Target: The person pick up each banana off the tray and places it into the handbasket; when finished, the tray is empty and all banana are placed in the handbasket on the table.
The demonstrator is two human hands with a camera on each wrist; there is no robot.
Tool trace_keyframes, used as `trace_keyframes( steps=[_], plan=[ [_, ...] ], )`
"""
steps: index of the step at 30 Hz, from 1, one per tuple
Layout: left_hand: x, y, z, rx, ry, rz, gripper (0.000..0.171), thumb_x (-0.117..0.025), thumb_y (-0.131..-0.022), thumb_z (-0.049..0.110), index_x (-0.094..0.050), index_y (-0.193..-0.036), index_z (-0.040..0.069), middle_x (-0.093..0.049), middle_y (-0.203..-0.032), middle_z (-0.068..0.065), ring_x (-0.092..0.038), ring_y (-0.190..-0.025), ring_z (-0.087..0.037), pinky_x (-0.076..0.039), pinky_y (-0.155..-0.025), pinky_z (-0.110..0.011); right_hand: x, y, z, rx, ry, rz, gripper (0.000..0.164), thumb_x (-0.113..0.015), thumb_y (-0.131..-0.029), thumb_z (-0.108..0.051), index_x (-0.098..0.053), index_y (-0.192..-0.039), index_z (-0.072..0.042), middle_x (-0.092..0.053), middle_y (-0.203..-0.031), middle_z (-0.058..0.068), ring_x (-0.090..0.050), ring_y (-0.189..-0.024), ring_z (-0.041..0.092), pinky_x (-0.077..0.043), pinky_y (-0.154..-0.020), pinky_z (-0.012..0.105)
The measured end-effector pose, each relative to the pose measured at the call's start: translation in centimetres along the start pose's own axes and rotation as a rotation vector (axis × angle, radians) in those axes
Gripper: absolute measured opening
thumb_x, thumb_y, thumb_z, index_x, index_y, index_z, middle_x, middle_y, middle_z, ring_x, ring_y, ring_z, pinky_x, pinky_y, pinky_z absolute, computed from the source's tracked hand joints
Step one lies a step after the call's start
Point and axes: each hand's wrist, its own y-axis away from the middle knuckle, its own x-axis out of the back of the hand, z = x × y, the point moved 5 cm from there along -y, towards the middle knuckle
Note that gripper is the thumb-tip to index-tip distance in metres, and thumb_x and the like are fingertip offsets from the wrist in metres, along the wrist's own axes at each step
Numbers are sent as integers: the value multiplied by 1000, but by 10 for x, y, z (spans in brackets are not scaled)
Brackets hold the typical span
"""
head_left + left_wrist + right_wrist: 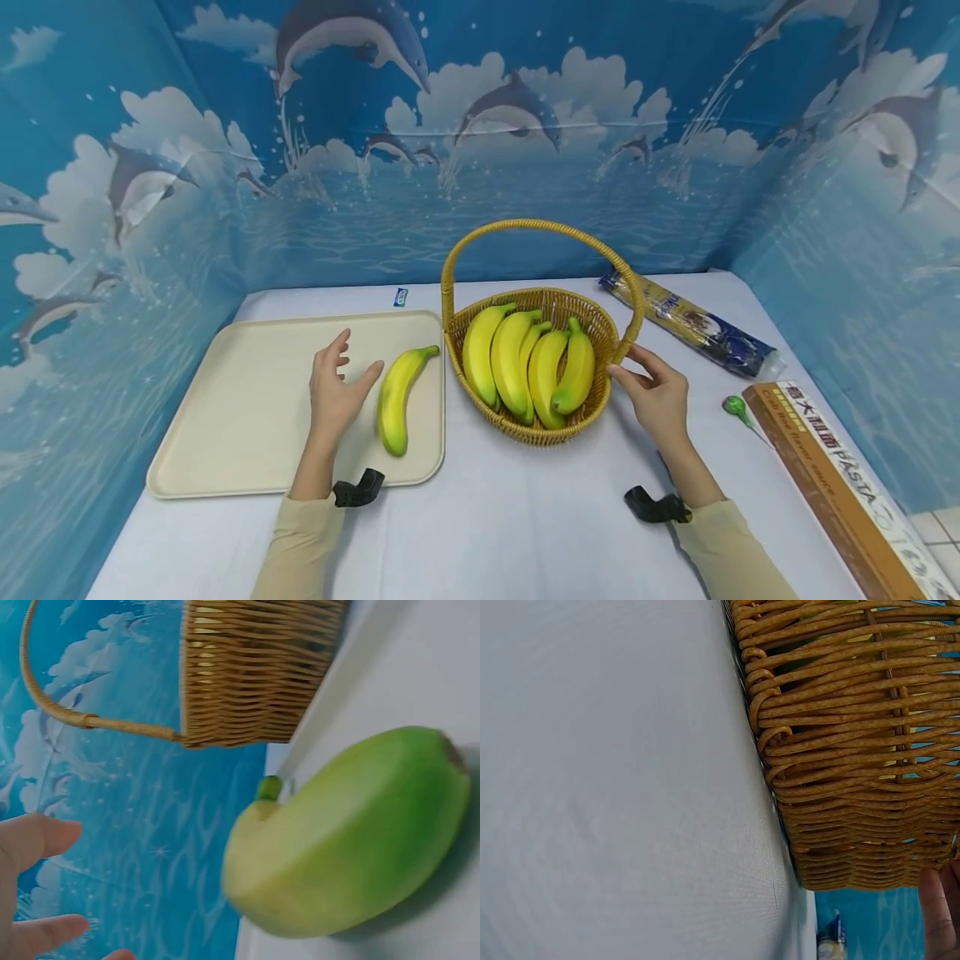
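Observation:
A single yellow banana (397, 406) with greenish ends lies on a cream tray (255, 400), near its right edge. Just left of this banana, my left hand (335, 397) hovers over the tray, thumb and fingers spread and holding nothing. The banana fills much of the left wrist view, apart from the fingertips. Right of the tray stands a woven wicker basket (529, 434) with a tall arched handle, and several bananas (510, 358) lie inside it. My right hand (662, 398) grips the basket's right rim at the handle's foot; the right wrist view shows its fingers against the wickerwork (855, 795).
Behind the right hand lies a pasta packet (690, 323) in blue and gold. A long brown-and-white pasta box (847, 492) runs along the right edge, a green lollipop (737, 407) beside it. A small blue packet (401, 297) sits behind the tray. Dolphin-print curtains (480, 200) enclose the table.

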Motion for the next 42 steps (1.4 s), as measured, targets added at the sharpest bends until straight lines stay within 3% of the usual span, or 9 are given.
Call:
trace_keyframes(
  steps=[9, 13, 17, 20, 30, 35, 42],
  plan=[
    [-36, -1, -30, 109, -135, -270, 77, -73, -86, 31, -36, -151, 10, -43, -140, -24, -47, -123, -39, -42, -100, -53, 0, 2, 4, -1, -19, -12, 38, -69, -83, 9, -61, -120, 16, -64, -102, -27, -66, -79, -10, -53, -71, 11],
    [-44, -1, -37, 97, -203, -314, 68, -71, -86, 28, -47, -144, 5, -52, -128, -24, -53, -113, -36, -48, -91, -46, 0, 2, 5, 6, -41, -17, 38, -70, -84, 7, -61, -120, 16, -65, -103, -25, -67, -79, -10, -54, -71, 12],
    [-45, -1, -40, 94, -173, -282, 61, -72, -85, 24, -54, -138, 2, -60, -113, -20, -58, -99, -30, -50, -75, -31, 0, 2, 4, 11, -42, -15, 38, -70, -83, 8, -61, -120, 15, -65, -103, -25, -66, -78, -10, -53, -71, 11],
    [-45, -1, -42, 107, -160, -270, 61, -73, -84, 23, -54, -138, 2, -63, -110, -19, -59, -96, -27, -48, -71, -25, 1, 3, 4, 15, -43, -12, 38, -70, -83, 9, -62, -119, 16, -65, -103, -24, -67, -79, -9, -53, -71, 11],
    [-36, -3, -40, 156, -152, -219, 58, -70, -86, 23, -54, -139, 4, -62, -113, -20, -59, -99, -29, -51, -76, -31, 1, 2, 4, 18, -43, -11, 38, -70, -83, 10, -62, -119, 15, -65, -103, -20, -67, -79, -9, -54, -71, 12],
    [-18, -3, -22, 119, -130, -130, 56, -71, -85, 24, -58, -135, 3, -62, -109, -19, -58, -96, -28, -47, -77, -30, 1, 0, 5, 32, -43, -12, 39, -69, -80, 15, -62, -119, 16, -65, -103, -24, -67, -80, -9, -53, -71, 11],
    [-3, 11, 23, -3, -86, -55, 52, -75, -81, 21, -63, -129, 3, -63, -100, -18, -55, -87, -26, -44, -77, -33, 1, -1, 3, 26, -32, -11, 38, -69, -81, 14, -61, -119, 17, -65, -103, -25, -67, -81, -8, -53, -72, 11]
  ],
)
